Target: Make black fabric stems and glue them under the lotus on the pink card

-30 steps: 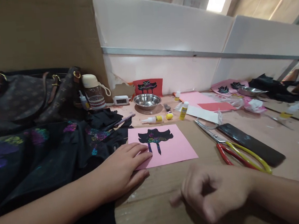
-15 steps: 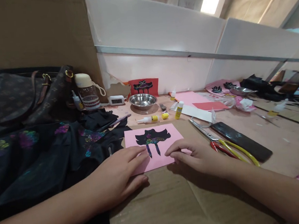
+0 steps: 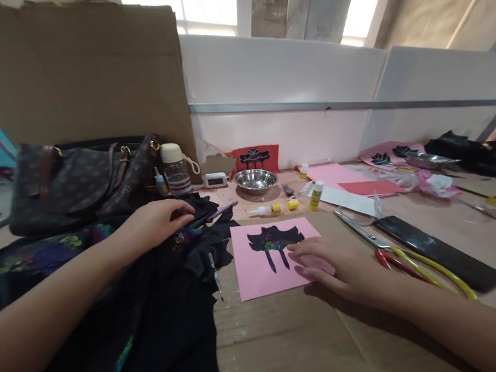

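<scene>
Rests right hand (image 3: 353,272), loosely spread, on right side of rectangular pink paper sheet (image 3: 255,282) bearing glittery black pavilion-shaped cutout (image 3: 270,238), flat on brown cardboard (image 3: 287,342); holds left hand (image 3: 158,223), half-curled, over glitter-patterned black cloth (image 3: 173,325); cannot tell whether gripping any.

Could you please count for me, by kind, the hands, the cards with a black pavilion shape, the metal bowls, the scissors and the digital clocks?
Hands: 2 (left hand, right hand)
Cards with a black pavilion shape: 2 (pink card, red card)
Metal bowls: 2 (centre bowl, far-right bowl)
Scissors: 1 pair
Digital clock: 1
Total: 8
</scene>
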A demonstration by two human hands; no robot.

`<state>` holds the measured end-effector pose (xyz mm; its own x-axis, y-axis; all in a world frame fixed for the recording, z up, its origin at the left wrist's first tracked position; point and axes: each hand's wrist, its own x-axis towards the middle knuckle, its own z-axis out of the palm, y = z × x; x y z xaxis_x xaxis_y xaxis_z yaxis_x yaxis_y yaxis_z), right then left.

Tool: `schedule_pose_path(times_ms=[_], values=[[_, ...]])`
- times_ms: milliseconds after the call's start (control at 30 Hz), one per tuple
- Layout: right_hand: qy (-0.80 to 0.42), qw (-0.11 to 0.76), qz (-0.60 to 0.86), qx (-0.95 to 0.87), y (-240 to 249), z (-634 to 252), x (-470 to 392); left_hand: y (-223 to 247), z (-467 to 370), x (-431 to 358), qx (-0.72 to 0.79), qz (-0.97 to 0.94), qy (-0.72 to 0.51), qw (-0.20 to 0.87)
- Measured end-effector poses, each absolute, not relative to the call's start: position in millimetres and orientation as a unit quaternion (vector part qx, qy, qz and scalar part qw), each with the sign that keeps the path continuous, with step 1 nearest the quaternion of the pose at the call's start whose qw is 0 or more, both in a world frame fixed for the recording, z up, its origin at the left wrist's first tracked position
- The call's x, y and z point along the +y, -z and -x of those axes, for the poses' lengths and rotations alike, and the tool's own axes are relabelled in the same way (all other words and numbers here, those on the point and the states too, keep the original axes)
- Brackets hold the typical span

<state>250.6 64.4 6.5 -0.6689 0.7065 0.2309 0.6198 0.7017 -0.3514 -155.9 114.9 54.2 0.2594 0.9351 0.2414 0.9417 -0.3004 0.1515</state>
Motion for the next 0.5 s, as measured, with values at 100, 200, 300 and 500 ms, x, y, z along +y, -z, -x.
schedule_pose_path(times_ms=[100, 200, 300, 500], values=[[-0.098, 0.133, 0.388, -0.907, -3.5, -247.9, 65.1, -50.7, 167.6, 119.8, -0.600, 0.794, 0.100, -0.002], [-0.070, 0.108, 0.410, -0.903, -3.1, -248.2, 68.5, -50.0, 177.2, 120.3, -0.605, 0.793, 0.067, -0.015], [-0.049, 0.105, 0.427, -0.897, -5.7, -252.3, 72.9, -50.9, 183.4, 119.2, -0.601, 0.797, 0.040, -0.038], [-0.017, 0.119, 0.459, -0.880, -12.6, -256.2, 76.7, -60.1, 185.8, 118.2, -0.599, 0.797, 0.079, -0.024]])
